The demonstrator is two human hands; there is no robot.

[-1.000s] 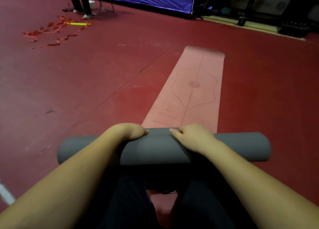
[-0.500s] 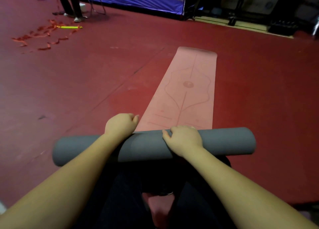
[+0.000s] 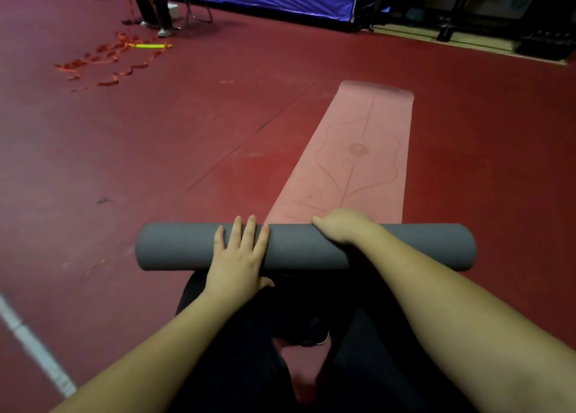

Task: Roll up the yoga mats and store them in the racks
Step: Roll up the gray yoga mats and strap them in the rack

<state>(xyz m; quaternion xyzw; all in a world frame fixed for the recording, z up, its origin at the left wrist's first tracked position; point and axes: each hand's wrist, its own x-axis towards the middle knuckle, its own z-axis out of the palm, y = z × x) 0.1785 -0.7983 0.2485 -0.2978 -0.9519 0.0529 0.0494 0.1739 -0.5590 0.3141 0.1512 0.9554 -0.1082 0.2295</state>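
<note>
While you are rolling the mat [image 3: 358,151] across the floor [image 3: 156,163], the roll [image 3: 299,246] is lying crosswise at its near end, with most of the pink length still flat beyond. Your left hand [image 3: 238,256] is lying spread and flat on the roll's top; your right hand [image 3: 341,225] is curling over the roll's far edge. Judging from this, you are doing well to push evenly with both, keeping the roll square and tight so its ends are staying flush.
</note>
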